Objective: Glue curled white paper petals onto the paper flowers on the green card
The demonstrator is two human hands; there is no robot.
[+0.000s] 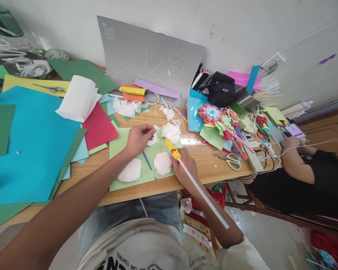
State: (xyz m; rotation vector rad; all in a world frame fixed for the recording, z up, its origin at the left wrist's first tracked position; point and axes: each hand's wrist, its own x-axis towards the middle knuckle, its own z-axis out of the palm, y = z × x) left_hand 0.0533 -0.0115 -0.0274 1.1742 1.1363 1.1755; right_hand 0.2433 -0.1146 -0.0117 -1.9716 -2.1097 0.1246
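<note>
My right hand (186, 168) is wrapped round a yellow glue gun (173, 148), its nozzle pointing up and away and a long clear glue stick (204, 195) trailing from its back over my forearm. My left hand (139, 139) is pinched at the fingertips on a small white paper piece (152, 140), partly hidden by the fingers. Below lies a light green sheet (115, 150) with two rounded white paper pieces, a left one (130, 170) and a right one (162, 163), and a thin blue stick (149, 165) between them. A ruffled white paper flower (171, 132) sits near the nozzle.
Coloured sheets, among them a large blue one (36, 142), and a white paper roll (79, 99) cover the left. Scissors (231, 160), paper flowers (214, 114) and a black pouch (222, 89) lie right. A grey cutting mat (149, 52) leans on the wall. Another person's arm (297, 161) rests far right.
</note>
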